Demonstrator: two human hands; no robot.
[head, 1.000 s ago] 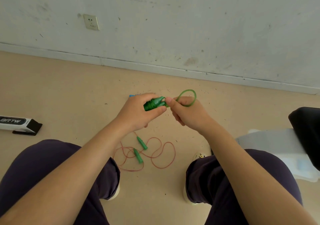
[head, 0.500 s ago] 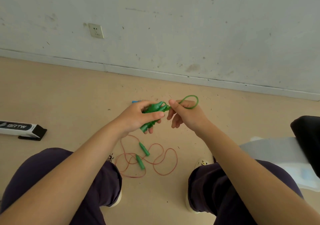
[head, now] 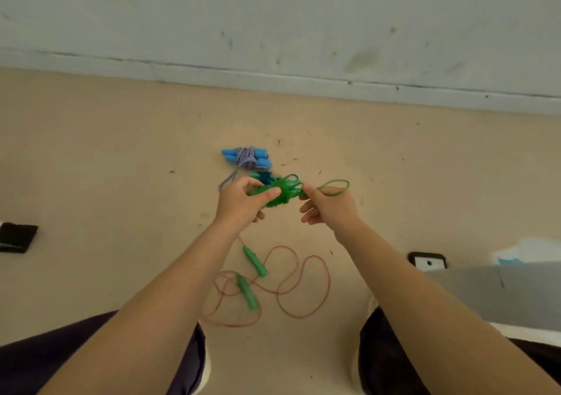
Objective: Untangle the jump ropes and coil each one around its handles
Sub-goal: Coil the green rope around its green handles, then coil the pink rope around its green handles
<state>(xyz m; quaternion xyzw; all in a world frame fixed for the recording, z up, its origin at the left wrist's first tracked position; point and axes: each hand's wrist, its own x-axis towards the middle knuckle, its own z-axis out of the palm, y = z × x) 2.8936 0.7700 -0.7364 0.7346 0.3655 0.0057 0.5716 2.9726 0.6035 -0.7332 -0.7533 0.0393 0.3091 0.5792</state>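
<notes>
My left hand (head: 241, 202) grips a green jump rope bundle (head: 277, 194), its cord wound round the green handles. My right hand (head: 329, 205) pinches the cord's free end, and a green loop (head: 334, 187) sticks out past its fingers. On the floor beyond lies a blue-handled rope (head: 247, 158) coiled round its handles, one strand trailing toward my left hand. Something teal (head: 265, 177) shows just behind the bundle. Between my knees a thin red rope (head: 299, 288) with two green handles (head: 252, 276) lies loose in loops.
A grey wall and baseboard (head: 303, 82) run across the far side. A black object (head: 16, 236) lies at the left edge. A small black-and-white item (head: 427, 261) and a grey seat or cloth (head: 498, 291) are on the right. My dark trouser legs (head: 91, 361) fill the bottom corners.
The camera has tipped down and forward, so the blue-handled rope on the floor has come into sight. My hands keep hold of the green bundle and its loop, held slightly farther out.
</notes>
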